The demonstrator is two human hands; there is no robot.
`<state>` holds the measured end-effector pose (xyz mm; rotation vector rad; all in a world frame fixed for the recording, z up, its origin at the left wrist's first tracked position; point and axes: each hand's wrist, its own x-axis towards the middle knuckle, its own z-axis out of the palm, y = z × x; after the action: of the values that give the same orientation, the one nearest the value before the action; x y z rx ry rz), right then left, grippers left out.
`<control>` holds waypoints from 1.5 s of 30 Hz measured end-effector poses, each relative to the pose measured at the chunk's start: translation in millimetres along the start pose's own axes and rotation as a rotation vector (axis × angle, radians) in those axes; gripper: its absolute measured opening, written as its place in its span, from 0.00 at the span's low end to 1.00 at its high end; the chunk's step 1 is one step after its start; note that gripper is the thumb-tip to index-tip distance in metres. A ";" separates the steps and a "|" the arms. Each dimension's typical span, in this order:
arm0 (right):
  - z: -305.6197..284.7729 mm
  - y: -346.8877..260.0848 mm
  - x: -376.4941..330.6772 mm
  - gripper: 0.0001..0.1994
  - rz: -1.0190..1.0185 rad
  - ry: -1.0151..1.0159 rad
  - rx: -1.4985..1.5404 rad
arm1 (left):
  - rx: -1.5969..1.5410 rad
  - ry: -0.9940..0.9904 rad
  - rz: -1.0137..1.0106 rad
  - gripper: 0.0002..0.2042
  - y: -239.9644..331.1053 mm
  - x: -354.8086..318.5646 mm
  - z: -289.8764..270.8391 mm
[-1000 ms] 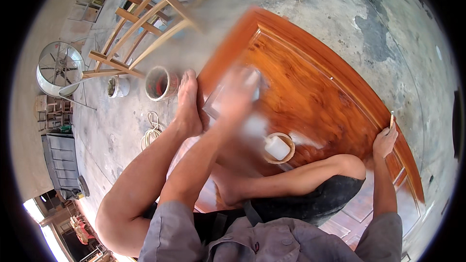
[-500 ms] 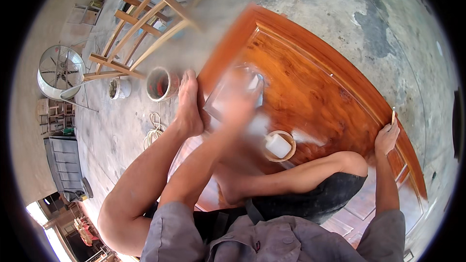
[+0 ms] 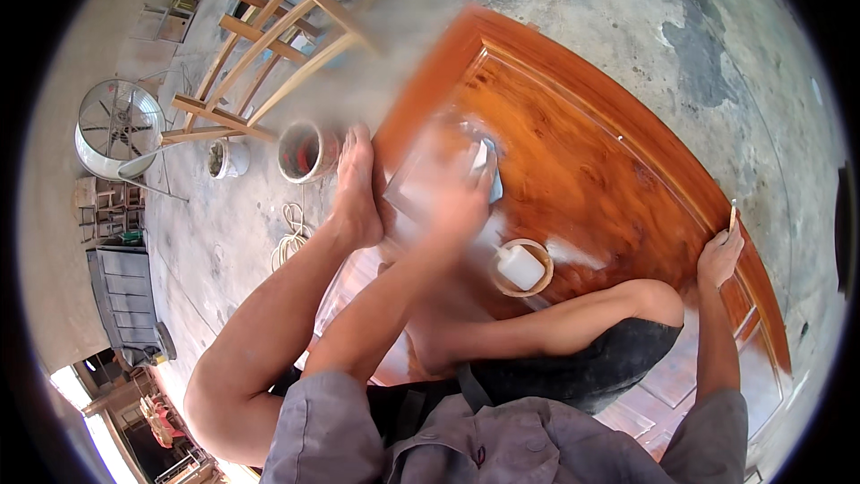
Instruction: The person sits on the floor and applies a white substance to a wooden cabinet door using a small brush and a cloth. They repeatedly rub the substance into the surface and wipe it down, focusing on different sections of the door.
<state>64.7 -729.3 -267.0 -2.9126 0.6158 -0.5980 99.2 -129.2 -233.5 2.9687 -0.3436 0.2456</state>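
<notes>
Panel [image 3: 591, 179] lies beneath the bent legs [image 3: 564, 327]; left hand [image 3: 459, 202] seems to be at a rubbing step, fingers closed about a pale pad [image 3: 495, 184]; another stroke would call for even pressure; right hand [image 3: 720, 257] rests at the edge, apparently pinching a pale stick [image 3: 734, 213]; blur hides the left fingertips; the legs cover part of the panel.
</notes>
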 end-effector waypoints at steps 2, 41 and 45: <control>-3.3 -5.1 -3.7 0.19 0.022 -0.017 0.015 | -0.002 -0.010 0.016 0.39 6.7 -9.7 -4.4; 1.1 -14.3 -1.7 0.20 -0.020 0.000 0.026 | -0.142 -0.034 0.277 0.35 36.7 -19.5 9.3; -6.5 -11.2 3.6 0.20 -0.006 -0.028 0.024 | -0.095 -0.006 0.069 0.32 14.2 9.7 -0.6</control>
<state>69.2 -720.7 -257.8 -2.8966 0.5927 -0.5605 105.0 -144.8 -229.4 2.8678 -0.4461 0.2215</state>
